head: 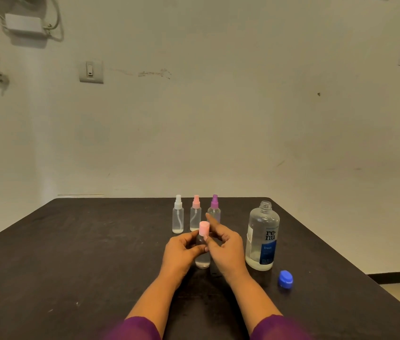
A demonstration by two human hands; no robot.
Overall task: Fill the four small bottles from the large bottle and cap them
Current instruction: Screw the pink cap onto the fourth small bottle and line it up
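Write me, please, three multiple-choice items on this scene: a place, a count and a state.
1. Where is the blue cap? A: on the large bottle. B: in a hand. C: on the table.
2. How many small bottles stand in the back row? A: three. B: two. C: four.
3. The large bottle's neck is: A: capped. B: open. C: hidden.
Answers: C, it lies loose beside the bottle; A, white, pink and purple tops; B, bare threads show.
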